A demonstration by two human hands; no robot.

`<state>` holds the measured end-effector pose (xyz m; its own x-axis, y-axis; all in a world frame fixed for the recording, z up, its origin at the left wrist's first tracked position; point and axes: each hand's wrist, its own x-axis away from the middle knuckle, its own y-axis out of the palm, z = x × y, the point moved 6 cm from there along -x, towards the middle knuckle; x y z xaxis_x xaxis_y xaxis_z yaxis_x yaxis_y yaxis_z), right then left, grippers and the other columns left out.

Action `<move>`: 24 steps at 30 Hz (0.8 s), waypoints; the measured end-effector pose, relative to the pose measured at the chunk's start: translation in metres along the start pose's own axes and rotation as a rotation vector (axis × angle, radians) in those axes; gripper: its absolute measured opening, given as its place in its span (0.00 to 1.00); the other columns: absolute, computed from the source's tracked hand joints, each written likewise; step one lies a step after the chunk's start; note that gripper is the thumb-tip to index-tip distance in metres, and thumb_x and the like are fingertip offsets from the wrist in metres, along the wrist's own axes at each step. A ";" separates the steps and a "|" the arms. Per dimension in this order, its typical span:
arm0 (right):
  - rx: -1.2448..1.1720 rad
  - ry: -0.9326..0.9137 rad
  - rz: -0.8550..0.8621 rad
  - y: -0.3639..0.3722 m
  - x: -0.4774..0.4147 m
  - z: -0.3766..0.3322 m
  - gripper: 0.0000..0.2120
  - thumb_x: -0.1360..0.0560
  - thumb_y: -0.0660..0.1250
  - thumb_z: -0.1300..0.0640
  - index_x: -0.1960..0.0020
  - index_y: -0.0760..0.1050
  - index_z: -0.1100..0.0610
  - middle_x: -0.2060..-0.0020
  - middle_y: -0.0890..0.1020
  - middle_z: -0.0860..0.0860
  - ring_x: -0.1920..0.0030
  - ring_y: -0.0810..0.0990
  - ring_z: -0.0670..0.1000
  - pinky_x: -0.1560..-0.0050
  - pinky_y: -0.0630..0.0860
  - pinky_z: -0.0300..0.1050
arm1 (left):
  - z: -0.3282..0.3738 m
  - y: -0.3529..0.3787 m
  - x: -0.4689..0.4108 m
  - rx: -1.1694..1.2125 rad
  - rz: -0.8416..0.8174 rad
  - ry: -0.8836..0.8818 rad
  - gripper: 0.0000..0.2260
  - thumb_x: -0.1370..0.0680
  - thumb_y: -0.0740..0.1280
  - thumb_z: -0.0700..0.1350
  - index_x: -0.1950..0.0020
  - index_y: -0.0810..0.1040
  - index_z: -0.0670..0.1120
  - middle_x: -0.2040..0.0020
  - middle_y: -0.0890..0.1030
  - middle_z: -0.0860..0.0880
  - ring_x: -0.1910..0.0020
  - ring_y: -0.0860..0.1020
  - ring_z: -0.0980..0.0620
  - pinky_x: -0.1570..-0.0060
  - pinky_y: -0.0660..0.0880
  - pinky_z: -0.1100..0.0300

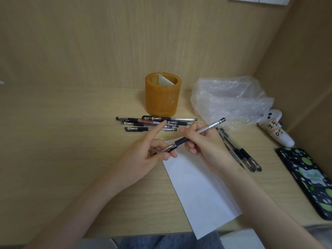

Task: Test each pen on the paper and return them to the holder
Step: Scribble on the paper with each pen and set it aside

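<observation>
Pale wood-grain panels close in the back and right side of a desk of the same colour. An amber round holder stands upright at the back, just above centre frame, with a pale divider showing inside it. Just in front of it lies a loose pile of pens, roughly side by side and running left to right. A white sheet of paper lies at an angle in the lower centre, its near corner over the desk edge.

Both forearms come in from the bottom corners and converge above the paper's upper end. The right hand has its fingers curled round the clear barrel of the held pen, which slants from upper right down to the left. The left hand pinches the pen's lower cap end between thumb and curled fingers, while its index finger sticks out straight toward the pile.

Right of the right hand, a second group of pens lies diagonally on the desk. A crumpled clear plastic bag sits in the upper right, with a white labelled tube beside it and a phone in a dark green-spotted case near the right edge.
</observation>
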<state>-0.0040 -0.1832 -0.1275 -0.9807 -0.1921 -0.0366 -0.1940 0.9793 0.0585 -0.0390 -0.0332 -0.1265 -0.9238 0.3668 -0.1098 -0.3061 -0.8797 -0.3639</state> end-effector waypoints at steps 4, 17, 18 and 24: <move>0.072 -0.013 -0.090 0.006 0.002 -0.001 0.13 0.34 0.75 0.48 0.67 0.75 0.55 0.77 0.73 0.51 0.78 0.68 0.48 0.76 0.63 0.36 | 0.000 -0.004 0.001 0.002 0.049 -0.019 0.19 0.25 0.67 0.41 0.36 0.72 0.52 0.54 0.84 0.54 0.58 0.82 0.57 0.57 0.76 0.66; -0.042 -0.100 0.026 0.008 0.008 -0.005 0.18 0.29 0.67 0.52 0.52 0.77 0.68 0.75 0.72 0.50 0.73 0.68 0.47 0.71 0.65 0.35 | 0.008 -0.003 -0.003 -0.050 0.220 0.023 0.07 0.24 0.66 0.44 0.59 0.81 0.44 0.72 0.76 0.51 0.77 0.70 0.58 0.71 0.68 0.68; -0.036 -0.101 0.043 0.008 0.009 -0.005 0.16 0.29 0.67 0.51 0.54 0.77 0.65 0.75 0.72 0.50 0.73 0.67 0.47 0.71 0.65 0.35 | 0.007 -0.002 -0.004 -0.064 0.209 0.020 0.07 0.24 0.65 0.45 0.59 0.81 0.44 0.71 0.77 0.50 0.76 0.71 0.58 0.71 0.69 0.67; 0.018 -0.086 0.223 -0.006 0.002 -0.010 0.12 0.20 0.59 0.53 0.58 0.73 0.57 0.70 0.75 0.50 0.68 0.73 0.46 0.64 0.71 0.36 | 0.010 0.017 -0.022 -0.019 0.123 -0.032 0.05 0.24 0.65 0.49 0.51 0.80 0.52 0.61 0.84 0.54 0.67 0.81 0.57 0.68 0.72 0.66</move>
<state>-0.0046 -0.1904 -0.1183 -0.9933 0.0343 -0.1100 0.0282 0.9980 0.0567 -0.0265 -0.0588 -0.1214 -0.9610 0.2464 -0.1254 -0.1860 -0.9116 -0.3665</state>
